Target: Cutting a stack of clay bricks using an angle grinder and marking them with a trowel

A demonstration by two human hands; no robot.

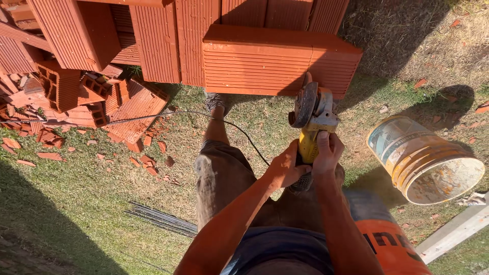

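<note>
I'm outdoors on a small building site. Grass runs underfoot, stacked red hollow bricks stand ahead of me, and broken brick pieces litter the ground to my left. Steel rods lie in the grass, and a dirty bucket lies tipped over to my right.

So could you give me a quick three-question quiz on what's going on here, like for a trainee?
1. True or false: both hands grip the angle grinder.
2. What lies on its side on the grass: A a bucket, B a ladder, C a wheelbarrow?
3. What does the grinder's disc meet?

Key:
1. True: left hand and right hand hold its yellow body.
2. A.
3. The ribbed red clay block.
</note>
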